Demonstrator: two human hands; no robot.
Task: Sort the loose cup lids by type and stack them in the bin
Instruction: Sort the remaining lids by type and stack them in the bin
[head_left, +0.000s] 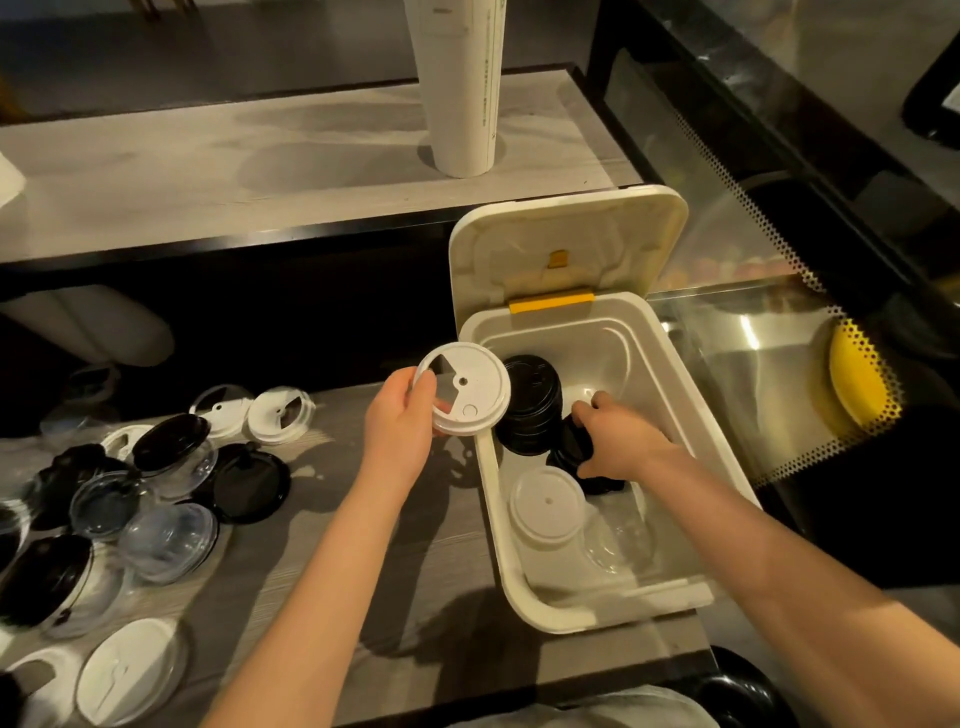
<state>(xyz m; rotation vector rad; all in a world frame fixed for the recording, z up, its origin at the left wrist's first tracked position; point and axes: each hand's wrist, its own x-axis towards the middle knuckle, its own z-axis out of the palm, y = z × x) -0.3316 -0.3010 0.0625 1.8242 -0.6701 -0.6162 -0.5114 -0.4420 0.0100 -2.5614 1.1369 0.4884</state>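
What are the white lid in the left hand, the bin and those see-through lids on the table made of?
White lid: probably thin moulded plastic, matte, with crisp pressed ridges. Bin: thicker, smooth cream plastic, likely, with rounded moulded corners. See-through lids: clear glossy plastic; highlights glint and the table shows through.

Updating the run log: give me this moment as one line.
left hand: holds white lid | right hand: grips black lids in bin | loose lids: on table

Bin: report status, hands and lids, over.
Left hand holds white lid at bin rim. Right hand grips black lids inside bin. Bin cover open. Loose lids on counter.
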